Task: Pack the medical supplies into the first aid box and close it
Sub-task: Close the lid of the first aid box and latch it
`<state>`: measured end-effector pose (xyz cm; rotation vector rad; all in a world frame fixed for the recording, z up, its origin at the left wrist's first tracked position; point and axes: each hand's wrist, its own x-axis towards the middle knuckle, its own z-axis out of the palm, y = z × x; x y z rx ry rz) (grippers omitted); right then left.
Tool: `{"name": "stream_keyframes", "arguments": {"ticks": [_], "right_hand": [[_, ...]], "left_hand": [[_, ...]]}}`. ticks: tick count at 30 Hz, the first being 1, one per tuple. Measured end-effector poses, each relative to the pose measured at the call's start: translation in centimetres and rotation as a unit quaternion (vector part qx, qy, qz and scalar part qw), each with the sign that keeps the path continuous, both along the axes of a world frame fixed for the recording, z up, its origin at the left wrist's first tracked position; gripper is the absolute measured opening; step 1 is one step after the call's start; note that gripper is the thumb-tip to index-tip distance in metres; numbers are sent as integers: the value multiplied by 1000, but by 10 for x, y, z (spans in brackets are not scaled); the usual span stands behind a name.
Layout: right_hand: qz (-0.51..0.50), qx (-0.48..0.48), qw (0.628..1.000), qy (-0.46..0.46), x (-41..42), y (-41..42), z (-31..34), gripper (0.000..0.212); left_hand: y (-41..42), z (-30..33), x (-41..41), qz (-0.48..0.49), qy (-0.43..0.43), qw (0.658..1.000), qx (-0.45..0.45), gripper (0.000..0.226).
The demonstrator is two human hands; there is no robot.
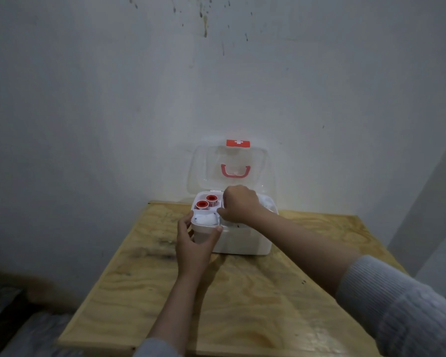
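Note:
A white first aid box (242, 243) stands open at the far side of the wooden table (242, 292). Its clear lid (206, 171), with a red handle and a red latch, leans upright against the wall. A white divided tray (204, 226) sits in the top of the box. Two red-cored tape rolls (207, 202) lie in the tray's back compartment and white gauze (205, 219) in the front one. My left hand (193, 243) grips the tray's front left corner. My right hand (240, 204) is closed over the tray's middle, and what it holds is hidden.
A stained white wall (216, 86) rises right behind the box. The table's left edge drops to a dark floor area with crinkled plastic (23, 318). More white material shows in the box behind my right hand.

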<state>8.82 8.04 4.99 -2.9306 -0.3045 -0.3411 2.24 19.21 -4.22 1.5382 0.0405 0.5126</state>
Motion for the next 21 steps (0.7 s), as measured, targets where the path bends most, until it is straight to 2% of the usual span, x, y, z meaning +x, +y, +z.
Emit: {"name": "stream_keyframes", "arguments": {"ticks": [3, 7, 10, 12, 14, 17, 21], "right_hand": [[14, 36, 999, 13, 6, -7, 2, 30], [5, 92, 985, -146, 21, -27, 24, 29], [-19, 95, 969, -229, 44, -40, 43, 41], [-27, 79, 972, -222, 58, -45, 55, 50], [-40, 44, 982, -178, 70, -49, 62, 56], [-50, -7, 989, -136, 80, -52, 64, 50], [-12, -2, 973, -232, 74, -57, 66, 31]], "left_hand": [[0, 0, 1, 1, 5, 1000, 4, 65], [0, -1, 2, -8, 1, 1000, -9, 64], [1, -2, 2, -9, 2, 1000, -7, 64], [1, -3, 3, -4, 3, 1000, -1, 65], [1, -4, 3, -2, 8, 1000, 2, 65], [0, -5, 4, 1, 10, 1000, 11, 66], [0, -5, 4, -1, 15, 1000, 12, 65]]}}
